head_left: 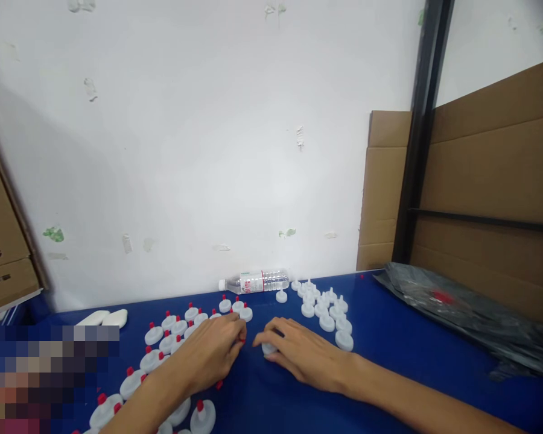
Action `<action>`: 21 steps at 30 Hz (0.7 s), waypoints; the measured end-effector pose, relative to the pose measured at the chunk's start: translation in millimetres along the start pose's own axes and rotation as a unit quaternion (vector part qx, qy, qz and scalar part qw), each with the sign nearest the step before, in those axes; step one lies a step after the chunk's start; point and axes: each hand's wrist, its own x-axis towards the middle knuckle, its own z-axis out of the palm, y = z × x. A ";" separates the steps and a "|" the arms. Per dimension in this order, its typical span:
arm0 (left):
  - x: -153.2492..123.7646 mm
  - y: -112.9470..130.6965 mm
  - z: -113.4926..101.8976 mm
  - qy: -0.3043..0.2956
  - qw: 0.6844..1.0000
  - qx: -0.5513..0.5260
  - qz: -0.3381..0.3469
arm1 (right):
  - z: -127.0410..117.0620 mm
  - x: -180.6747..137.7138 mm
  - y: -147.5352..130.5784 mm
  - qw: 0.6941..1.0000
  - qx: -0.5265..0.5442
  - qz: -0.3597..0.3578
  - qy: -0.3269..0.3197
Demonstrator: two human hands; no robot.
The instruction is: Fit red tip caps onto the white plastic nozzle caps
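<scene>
My left hand (219, 346) is closed in a pinch, and a bit of a small red tip cap (243, 342) shows at its fingertips. Across a short gap, my right hand (296, 352) grips a white round nozzle cap (268, 348) low over the blue table; the fingers cover most of it. Around my left forearm stand several white nozzle caps with red tips (202, 416). A group of plain white nozzle caps (326, 322) without red tips sits beyond my right hand, and a single white nozzle cap (281, 296) stands apart near the bottle. One loose red tip cap (219, 384) lies below my left hand.
A clear plastic bottle (265, 281) lies on its side against the wall. Grey plastic bags (461, 313) lie at the right of the blue table (262, 404). Two white rounded objects (114, 318) rest at the back left. Cardboard (489, 175) and a black post (419, 132) border the right.
</scene>
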 end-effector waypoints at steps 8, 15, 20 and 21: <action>-1.8 14.3 -24.0 0.035 0.996 -0.082 -0.018 | 7.4 -3.4 -15.5 0.982 0.156 0.071 0.075; 0.5 16.4 -16.6 0.035 0.974 -0.222 -0.021 | 8.6 -1.9 -13.6 0.981 0.162 0.062 0.085; 3.6 12.0 -10.0 0.023 0.974 -0.226 -0.018 | 8.2 -1.5 -13.3 0.981 0.157 0.057 0.102; 4.0 11.6 -9.1 0.025 0.974 -0.223 -0.016 | 8.8 -1.7 -13.0 0.980 0.159 0.057 0.104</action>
